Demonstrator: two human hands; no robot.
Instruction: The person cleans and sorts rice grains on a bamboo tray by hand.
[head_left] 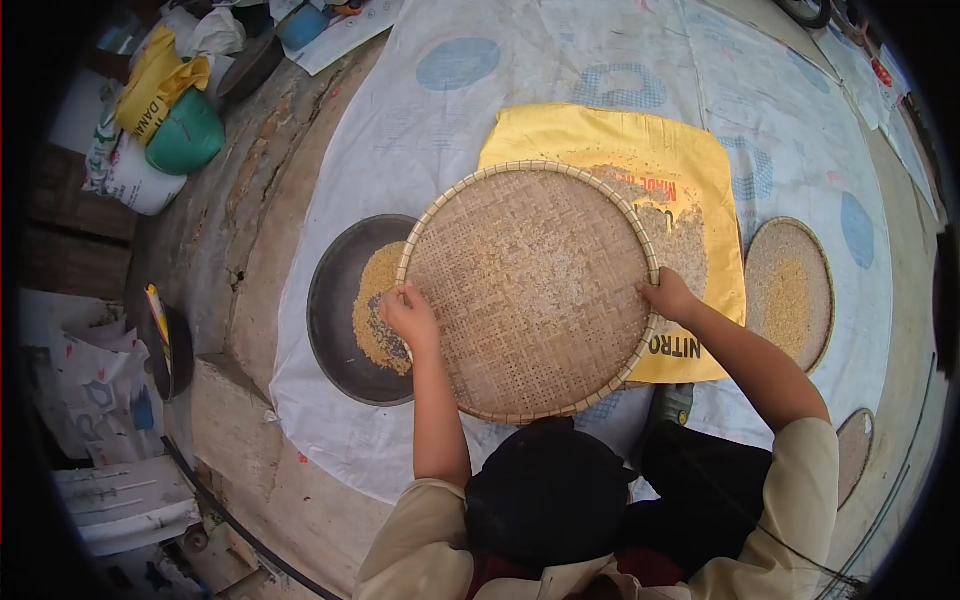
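Woven tray [530,290], judged light and stiff, is gripped at opposite rims by closed left hand [408,315] and right hand [668,296].

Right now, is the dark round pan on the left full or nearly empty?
Partly filled. The dark pan holds a heap of yellowish grain on its right side, while its left side shows bare; the woven tray covers its right edge.

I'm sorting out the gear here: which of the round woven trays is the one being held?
The large woven tray in the middle, gripped at its rim by the left hand and right hand. The smaller tray lies untouched at right.
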